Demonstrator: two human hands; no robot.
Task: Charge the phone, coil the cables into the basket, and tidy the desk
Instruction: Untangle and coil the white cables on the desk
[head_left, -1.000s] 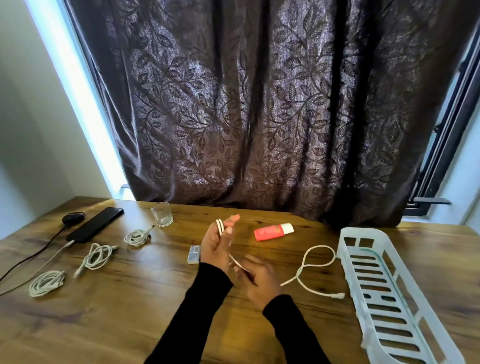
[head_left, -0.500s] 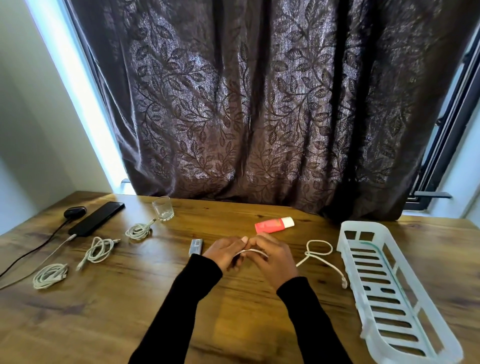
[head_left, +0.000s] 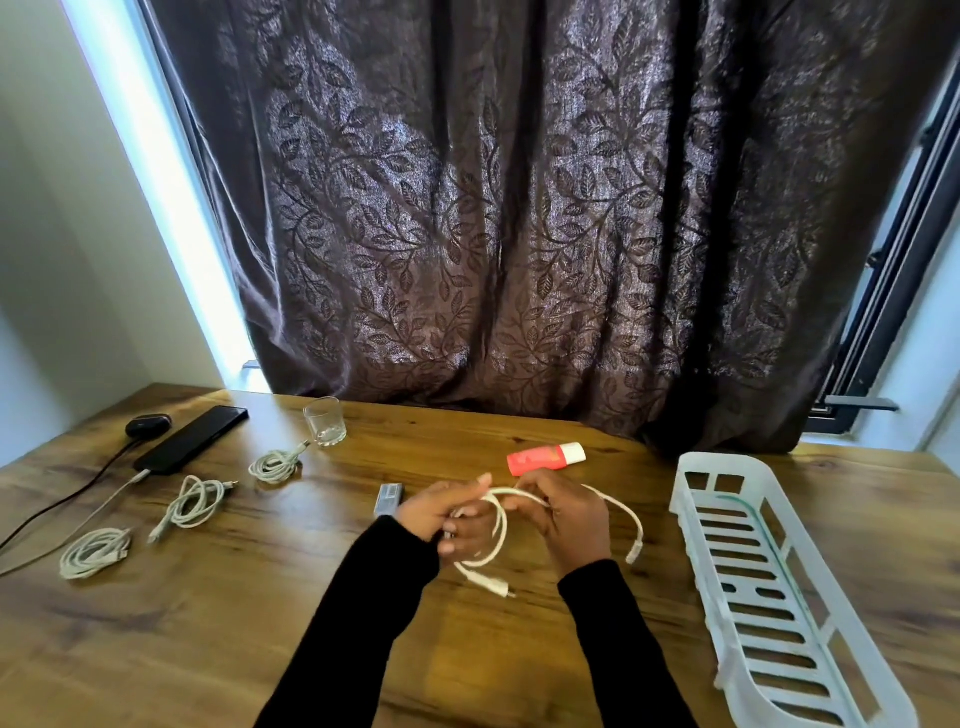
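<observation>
Above the middle of the wooden desk (head_left: 260, 649), my left hand (head_left: 441, 514) and my right hand (head_left: 571, 519) both grip a white cable (head_left: 496, 545). It forms a loop between them, one plug hanging below and the other end trailing right. A black phone (head_left: 192, 439) lies at the far left with a cable plugged into its near end. Three coiled white cables rest on the left: one (head_left: 93, 552) near the edge, one (head_left: 195, 501) in the middle, one (head_left: 275, 464) by the glass. The white slatted basket (head_left: 769, 587) sits empty on the right.
A clear glass (head_left: 325, 421) stands near the curtain (head_left: 519, 208). A red tube with a white cap (head_left: 545, 457) lies behind my hands. A small grey block (head_left: 388, 500) sits left of my left hand. A black charger (head_left: 148, 425) with a dark cord lies beside the phone.
My left hand came down from its raised position to meet the right. The cable's loose loop was drawn off the desk into a loop between both hands.
</observation>
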